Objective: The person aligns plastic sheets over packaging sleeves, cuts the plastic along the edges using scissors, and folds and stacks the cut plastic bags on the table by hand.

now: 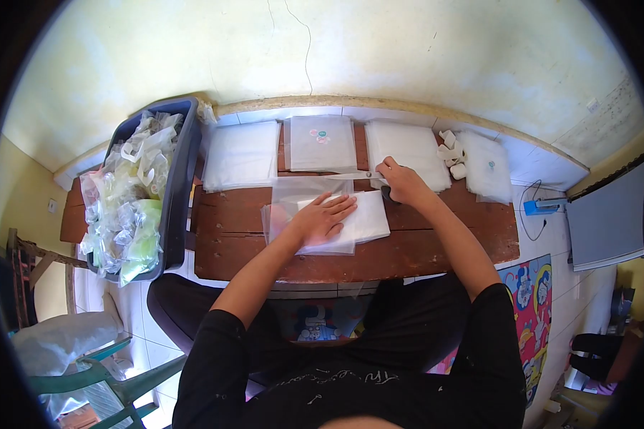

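Observation:
On the low brown wooden table (436,250), my left hand (325,217) lies flat with its fingers spread on a white folded sheet (368,218) and clear plastic bags (286,191). My right hand (401,180) is wrapped round the handles of a pair of scissors (347,176). The scissor blades point left, across the upper part of the clear plastic. Beyond my hands, stacks of clear plastic stand along the back: one at left (242,155), one with a small printed mark (322,145), one behind my right hand (404,146), and one at far right (485,166).
A dark bin (187,136) full of plastic bags (132,207) stands at the left. White rolled pieces (451,154) lie between the right stacks. At far right are a blue object (540,206) with a cable and a grey panel (612,214). A green chair (122,382) is at lower left.

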A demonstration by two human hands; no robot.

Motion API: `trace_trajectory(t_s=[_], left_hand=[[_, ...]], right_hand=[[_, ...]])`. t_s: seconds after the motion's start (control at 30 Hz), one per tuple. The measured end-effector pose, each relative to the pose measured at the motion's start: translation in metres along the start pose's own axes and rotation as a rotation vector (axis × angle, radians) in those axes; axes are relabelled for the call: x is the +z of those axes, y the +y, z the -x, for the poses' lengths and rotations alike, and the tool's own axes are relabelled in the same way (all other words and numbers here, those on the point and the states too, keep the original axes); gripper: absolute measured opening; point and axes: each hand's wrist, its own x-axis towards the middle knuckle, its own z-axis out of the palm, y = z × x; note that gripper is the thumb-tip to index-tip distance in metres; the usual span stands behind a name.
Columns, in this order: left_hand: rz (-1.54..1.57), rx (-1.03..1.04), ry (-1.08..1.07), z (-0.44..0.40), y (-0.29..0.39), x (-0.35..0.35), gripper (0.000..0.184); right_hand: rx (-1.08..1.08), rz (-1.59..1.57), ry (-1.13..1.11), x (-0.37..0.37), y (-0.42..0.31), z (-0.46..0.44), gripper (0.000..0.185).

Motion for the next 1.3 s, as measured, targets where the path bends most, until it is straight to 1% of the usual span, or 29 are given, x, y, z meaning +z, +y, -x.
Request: trace_trajectory(t_s=[0.1, 0.17, 0.3, 0.37, 0.5, 0.6, 0.67, 0.8, 1.07, 1.17, 1.3], left_hand=[[-0.009, 0.000, 0.000, 0.000, 0.000, 0.001, 0.057], [-0.012, 0.002, 0.003, 0.000, 0.000, 0.000, 0.057], [-0.017, 0.003, 0.007, -0.001, 0.000, 0.001, 0.057], [-0.017, 0.001, -0.002, 0.000, 0.000, 0.001, 0.057], [-0.005, 0.000, 0.011, -0.001, 0.000, 0.002, 0.057], [-0.018, -0.010, 0.001, 0.000, 0.000, 0.001, 0.057], [-0.012, -0.008, 0.007, 0.000, -0.001, 0.003, 0.057], [-0.016, -0.009, 0.009, 0.000, -0.001, 0.003, 0.057], [0.011, -0.012, 0.011, 0.000, 0.000, 0.001, 0.056], [0.010, -0.014, 0.019, 0.000, -0.001, 0.004, 0.056], [0.003, -0.018, 0.017, -0.001, -0.001, 0.003, 0.056]], right_hand=[[0.012, -0.024, 0.019, -0.002, 0.007, 0.008, 0.043], [0.012, -0.056, -0.016, -0.009, 0.008, 0.011, 0.038], [0.017, -0.040, -0.003, -0.005, 0.006, 0.007, 0.039], [-0.007, -0.020, 0.039, -0.001, 0.002, 0.002, 0.042], [-0.031, -0.004, 0.033, 0.000, -0.003, -0.011, 0.043], [-0.099, -0.053, 0.031, 0.002, 0.004, -0.018, 0.042], [-0.060, -0.086, -0.020, 0.002, 0.010, -0.018, 0.040], [-0.066, -0.076, -0.023, -0.001, 0.014, -0.015, 0.038], [-0.030, 0.027, -0.020, -0.009, -0.001, -0.025, 0.041], [-0.046, 0.004, -0.016, -0.016, -0.002, -0.024, 0.039], [-0.043, -0.031, -0.023, -0.017, 0.017, -0.018, 0.037]])
